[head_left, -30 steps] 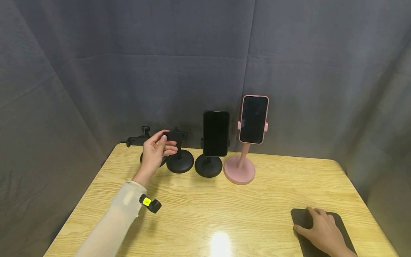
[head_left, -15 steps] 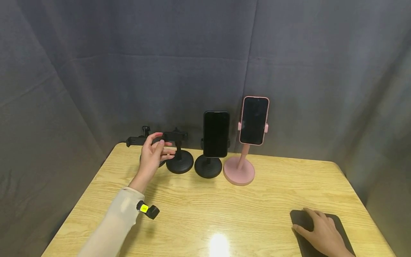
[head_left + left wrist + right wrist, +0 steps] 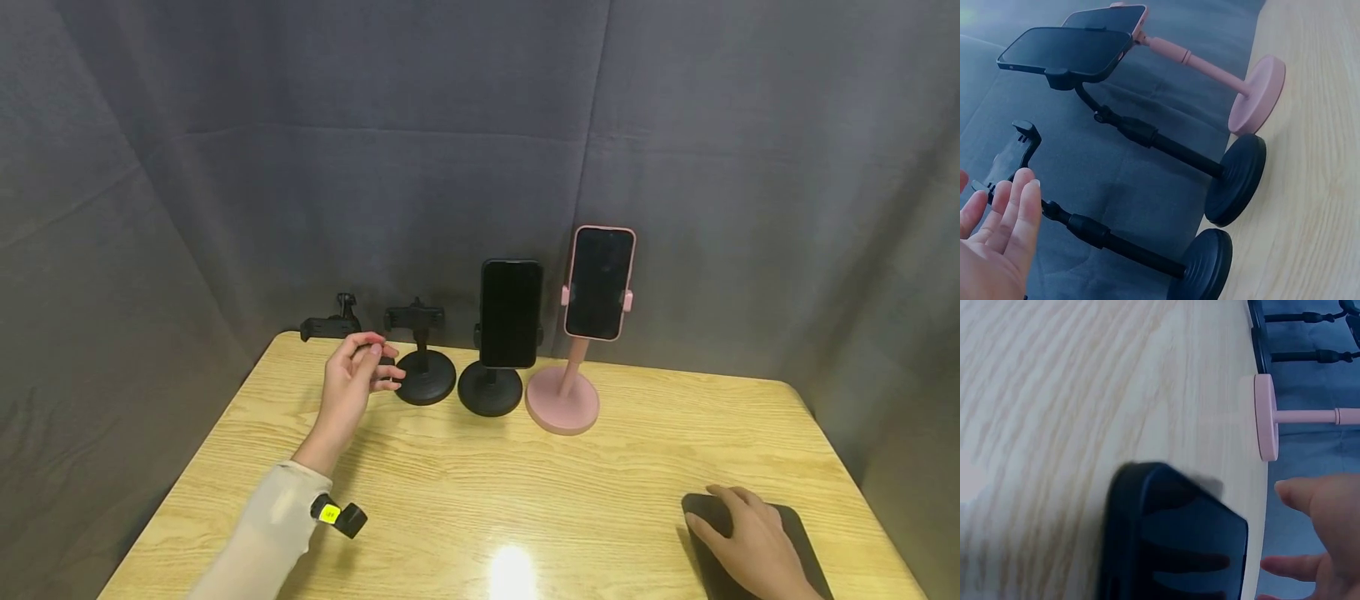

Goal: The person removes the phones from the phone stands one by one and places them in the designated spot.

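Note:
My left hand (image 3: 347, 392) is in the air in front of the leftmost black phone stand (image 3: 330, 327), hiding much of its base. Its fingers (image 3: 1025, 212) are loosely extended and hold nothing. Just right of it is a second black stand (image 3: 426, 385) with an empty clamp (image 3: 415, 317). My right hand (image 3: 757, 546) is spread over a dark tablet (image 3: 708, 510) at the near right of the table. In the right wrist view, that hand's fingers (image 3: 1294, 567) reach over the tablet's glossy screen (image 3: 1194, 531), which reflects them.
A third black stand (image 3: 490, 398) bears an upright black phone (image 3: 512, 312). Beside it, a pink stand (image 3: 562, 408) holds a pink-edged phone (image 3: 600, 283). They line the back edge of the wooden table (image 3: 465, 483), before a grey curtain (image 3: 420, 167).
My left hand has let go of the second stand's clamp and drawn back, down and toward me. The right hand stays over the tablet.

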### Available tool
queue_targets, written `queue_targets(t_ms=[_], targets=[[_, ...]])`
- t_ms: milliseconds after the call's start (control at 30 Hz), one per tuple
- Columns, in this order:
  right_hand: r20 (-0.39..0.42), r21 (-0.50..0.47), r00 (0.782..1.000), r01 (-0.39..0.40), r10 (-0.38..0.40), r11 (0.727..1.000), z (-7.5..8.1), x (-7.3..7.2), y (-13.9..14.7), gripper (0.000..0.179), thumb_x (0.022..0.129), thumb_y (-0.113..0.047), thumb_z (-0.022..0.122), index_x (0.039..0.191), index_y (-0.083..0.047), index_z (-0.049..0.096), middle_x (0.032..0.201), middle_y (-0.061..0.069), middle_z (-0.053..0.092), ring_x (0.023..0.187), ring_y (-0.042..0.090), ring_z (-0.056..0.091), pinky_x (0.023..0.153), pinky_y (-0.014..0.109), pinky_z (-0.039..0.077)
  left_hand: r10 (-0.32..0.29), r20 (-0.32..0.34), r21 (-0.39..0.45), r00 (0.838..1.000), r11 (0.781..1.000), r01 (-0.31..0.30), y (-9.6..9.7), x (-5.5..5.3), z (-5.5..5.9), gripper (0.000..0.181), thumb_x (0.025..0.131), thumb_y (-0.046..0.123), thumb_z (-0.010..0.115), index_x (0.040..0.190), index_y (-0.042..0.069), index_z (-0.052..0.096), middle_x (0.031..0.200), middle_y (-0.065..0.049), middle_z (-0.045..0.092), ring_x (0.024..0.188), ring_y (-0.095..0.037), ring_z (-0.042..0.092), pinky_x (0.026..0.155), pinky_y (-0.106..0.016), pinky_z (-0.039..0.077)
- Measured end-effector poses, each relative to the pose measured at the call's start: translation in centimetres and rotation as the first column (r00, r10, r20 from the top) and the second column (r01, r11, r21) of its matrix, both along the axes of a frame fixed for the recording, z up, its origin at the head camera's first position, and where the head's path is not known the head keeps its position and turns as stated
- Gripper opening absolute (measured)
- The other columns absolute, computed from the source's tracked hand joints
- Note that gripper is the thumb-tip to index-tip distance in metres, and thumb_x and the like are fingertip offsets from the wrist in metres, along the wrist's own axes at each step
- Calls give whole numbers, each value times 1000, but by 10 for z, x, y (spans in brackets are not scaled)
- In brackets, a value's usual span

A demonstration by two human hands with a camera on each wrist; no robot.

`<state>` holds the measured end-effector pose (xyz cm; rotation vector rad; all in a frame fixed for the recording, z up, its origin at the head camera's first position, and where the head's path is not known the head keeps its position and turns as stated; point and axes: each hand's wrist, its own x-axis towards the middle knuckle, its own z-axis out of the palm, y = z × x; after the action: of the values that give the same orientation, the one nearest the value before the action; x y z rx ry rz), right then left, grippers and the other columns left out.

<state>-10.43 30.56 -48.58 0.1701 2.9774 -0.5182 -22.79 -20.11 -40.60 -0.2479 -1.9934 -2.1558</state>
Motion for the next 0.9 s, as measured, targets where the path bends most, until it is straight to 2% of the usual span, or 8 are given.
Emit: queue_targets(t_ms=[133, 267, 400, 600, 900], targets=[[-59, -21, 998, -21, 20, 1000, 3, 1, -9, 72, 97, -51, 62, 139, 7, 50, 142, 44, 39, 125, 68, 36, 90, 83, 40, 4, -3, 8, 1000, 1000, -4, 3, 6, -1, 19, 109, 10, 43, 118, -4, 50, 96, 6, 67, 74, -6, 72, 70, -24, 63], [-101, -45, 994, -48, 44, 998, 4, 2, -21, 66, 98, -45, 64, 138, 6, 51, 142, 42, 42, 125, 67, 37, 87, 84, 42, -8, -12, 21, 1000, 1000, 9, 6, 11, -3, 15, 108, 7, 43, 114, -4, 51, 95, 4, 68, 73, -7, 72, 70, -27, 63], [-132, -69, 989, -73, 63, 995, 2, 1, -33, 63, 99, -43, 64, 137, 6, 52, 140, 39, 45, 124, 65, 40, 86, 84, 42, -32, -27, 27, 999, 999, 32, 11, 13, -8, 16, 107, 5, 43, 114, -6, 51, 93, 6, 68, 73, -7, 72, 68, -25, 62], [-218, -101, 971, -119, 95, 988, 1, -3, -52, 56, 97, -38, 67, 131, 5, 58, 134, 36, 54, 120, 65, 47, 88, 83, 42, -73, -34, 36, 997, 997, 75, 20, 19, -11, 16, 107, 5, 43, 113, -8, 52, 94, 3, 67, 74, -8, 72, 69, -26, 62], [-215, -258, 969, -177, 122, 950, 7, -12, -79, 51, 100, -34, 64, 133, 4, 57, 139, 35, 53, 123, 61, 49, 90, 80, 44, -174, -21, 95, 985, 980, 175, 35, 25, -21, 16, 105, 1, 42, 113, -9, 51, 93, 2, 68, 74, -9, 72, 70, -25, 63]])
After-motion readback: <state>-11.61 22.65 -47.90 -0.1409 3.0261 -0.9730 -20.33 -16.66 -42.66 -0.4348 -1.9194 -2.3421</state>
